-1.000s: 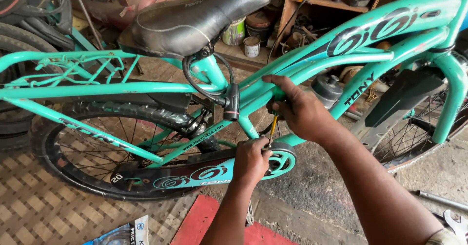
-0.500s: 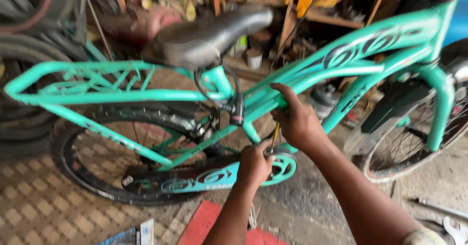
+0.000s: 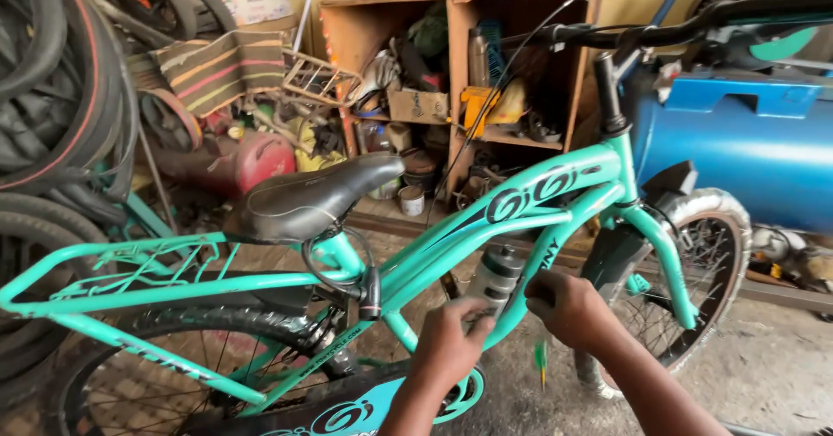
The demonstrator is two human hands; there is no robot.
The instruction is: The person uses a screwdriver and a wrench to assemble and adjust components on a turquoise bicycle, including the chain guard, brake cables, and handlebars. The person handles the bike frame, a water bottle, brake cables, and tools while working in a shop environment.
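- The left hand (image 3: 451,342) is closed with curled fingers against the lower tube of the turquoise bicycle (image 3: 521,206), just beside the grey water bottle (image 3: 496,278).
- The right hand (image 3: 568,308) is clenched around a thin tool with a green handle (image 3: 541,358) that hangs down below the fist.
- The bicycle stands upright on the workshop floor, with its black saddle (image 3: 308,197) on the left.
- Behind it, a wooden shelf (image 3: 451,63) holds many things.
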